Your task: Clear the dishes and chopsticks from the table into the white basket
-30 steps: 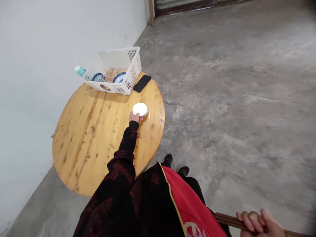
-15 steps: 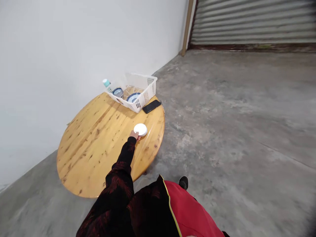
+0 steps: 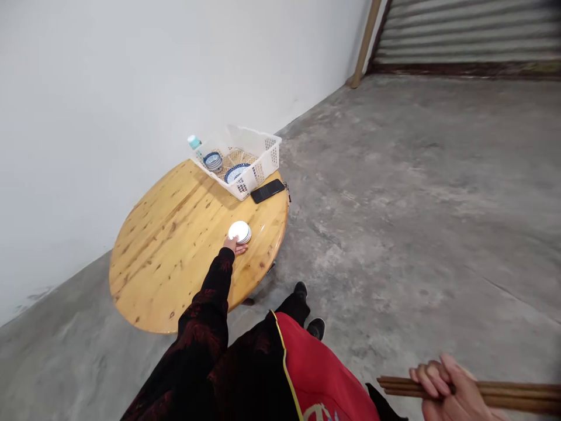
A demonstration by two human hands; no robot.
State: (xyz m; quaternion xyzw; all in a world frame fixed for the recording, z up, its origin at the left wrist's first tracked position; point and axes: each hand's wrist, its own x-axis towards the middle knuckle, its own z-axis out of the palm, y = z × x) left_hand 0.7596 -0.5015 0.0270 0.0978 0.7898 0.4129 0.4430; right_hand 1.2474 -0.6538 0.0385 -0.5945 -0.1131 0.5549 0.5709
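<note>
My left hand (image 3: 235,245) grips the near edge of a stack of small white saucers (image 3: 239,231), thumb on top and fingers low at the side. The stack is at the round wooden table (image 3: 166,251); whether it is lifted off the top I cannot tell. At the lower right, my right hand (image 3: 451,386) is closed round a bundle of brown wooden chopsticks (image 3: 517,394), held roughly level over the floor. Their far ends run out of view.
A white plastic basket (image 3: 270,156) at the table's back holds blue-patterned bowls (image 3: 213,162) and a plate (image 3: 236,173). Next to it lie a black phone (image 3: 267,191) and a light-blue capped container (image 3: 193,141). A white wall (image 3: 131,88) stands behind; concrete floor (image 3: 416,234) spreads right.
My right hand has come into view at the lower right with the chopsticks. My left hand and the saucers sit slightly further left in view. The camera has shifted, and both shoes now show.
</note>
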